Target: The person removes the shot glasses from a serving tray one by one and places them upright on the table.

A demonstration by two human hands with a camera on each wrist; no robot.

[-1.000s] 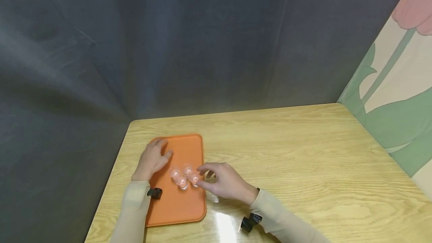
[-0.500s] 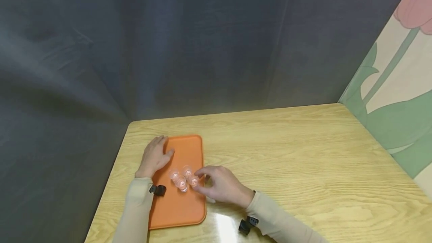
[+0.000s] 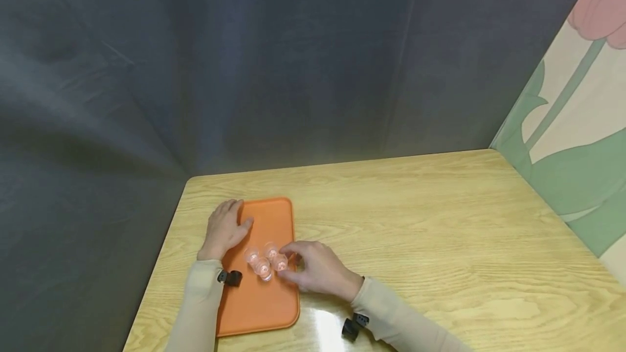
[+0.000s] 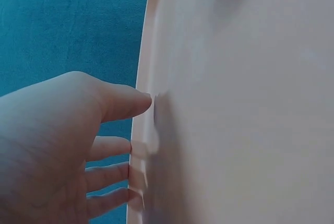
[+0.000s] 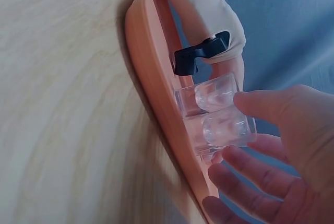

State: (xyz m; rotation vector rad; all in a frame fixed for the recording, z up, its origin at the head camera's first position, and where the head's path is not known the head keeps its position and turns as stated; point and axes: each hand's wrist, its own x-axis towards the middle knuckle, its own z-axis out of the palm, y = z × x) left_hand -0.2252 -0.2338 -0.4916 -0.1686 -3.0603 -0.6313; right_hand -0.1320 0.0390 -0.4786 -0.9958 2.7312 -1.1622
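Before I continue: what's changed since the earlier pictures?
The right hand moved left and now reaches around the rightmost shot glass, grip unclear. The orange tray seems to have slid slightly nearer. All four glasses stay on it; the left hand stays at its left edge.

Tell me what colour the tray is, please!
The tray is orange, and you can see that best in the head view.
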